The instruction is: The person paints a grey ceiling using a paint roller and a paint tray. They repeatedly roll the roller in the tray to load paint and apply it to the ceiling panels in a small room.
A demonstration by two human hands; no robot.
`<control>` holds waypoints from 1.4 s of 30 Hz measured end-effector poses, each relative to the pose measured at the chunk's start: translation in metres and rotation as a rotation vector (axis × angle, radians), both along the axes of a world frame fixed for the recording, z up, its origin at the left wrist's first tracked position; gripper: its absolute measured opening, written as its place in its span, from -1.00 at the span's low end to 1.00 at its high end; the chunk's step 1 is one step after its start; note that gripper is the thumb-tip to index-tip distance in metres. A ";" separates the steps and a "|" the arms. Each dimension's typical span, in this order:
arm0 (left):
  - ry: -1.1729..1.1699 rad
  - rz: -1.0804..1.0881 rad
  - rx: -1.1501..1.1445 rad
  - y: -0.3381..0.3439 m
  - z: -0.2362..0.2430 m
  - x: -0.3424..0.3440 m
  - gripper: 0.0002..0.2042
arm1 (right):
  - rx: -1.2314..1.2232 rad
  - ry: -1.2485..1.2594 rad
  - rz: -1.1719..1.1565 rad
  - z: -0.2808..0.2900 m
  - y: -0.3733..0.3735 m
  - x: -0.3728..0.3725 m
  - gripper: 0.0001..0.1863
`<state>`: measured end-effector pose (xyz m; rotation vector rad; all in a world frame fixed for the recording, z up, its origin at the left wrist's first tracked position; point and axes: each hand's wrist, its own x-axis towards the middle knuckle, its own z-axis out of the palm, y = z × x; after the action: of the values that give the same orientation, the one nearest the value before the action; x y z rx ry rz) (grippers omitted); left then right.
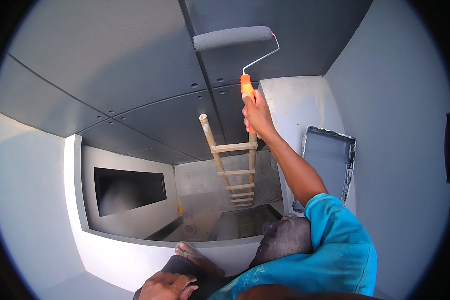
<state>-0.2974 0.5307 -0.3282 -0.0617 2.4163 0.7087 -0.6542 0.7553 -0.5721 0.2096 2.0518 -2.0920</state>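
- Roller [232, 38], grey, with orange handle [247, 84]: raised at the grey panels [110, 65], contact unclear.
- Right hand [258, 114]: fingers wrapped round the handle.
- Left hand [167, 287]: fingers half curled on dark cloth [182, 266]; cannot tell whether gripping.
- Step, apparently: coating the panels.
- Next stroke: probably wants even pressure.

One head-worn fisheye view, wide, looks from high up: turquoise sleeve [342, 235] close at lower right, paint roller [233, 38] farther off, bamboo ladder [233, 147] receding downward.

The tray [330, 160] is partly hidden — behind arm [305, 172] and sleeve [337, 220].
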 end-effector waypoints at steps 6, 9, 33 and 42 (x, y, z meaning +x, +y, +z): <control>0.037 -0.043 0.057 -0.005 -0.013 -0.005 -0.80 | -0.007 0.160 -0.014 0.066 -0.009 -0.008 -0.72; 0.055 -0.064 0.071 -0.009 -0.016 -0.006 -0.80 | -0.012 0.222 -0.010 0.102 -0.015 -0.015 -0.67; 0.088 -0.230 0.168 -0.021 -0.027 -0.002 -0.77 | 0.138 0.752 -0.104 0.399 -0.026 -0.093 -0.60; 0.102 -0.250 0.154 -0.022 -0.024 0.002 -0.75 | 0.127 0.545 -0.021 0.325 0.006 -0.066 -0.60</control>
<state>-0.2953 0.5087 -0.3520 0.3401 2.3992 0.7934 -0.7202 0.7616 -0.2471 -0.3658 2.4827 -2.2100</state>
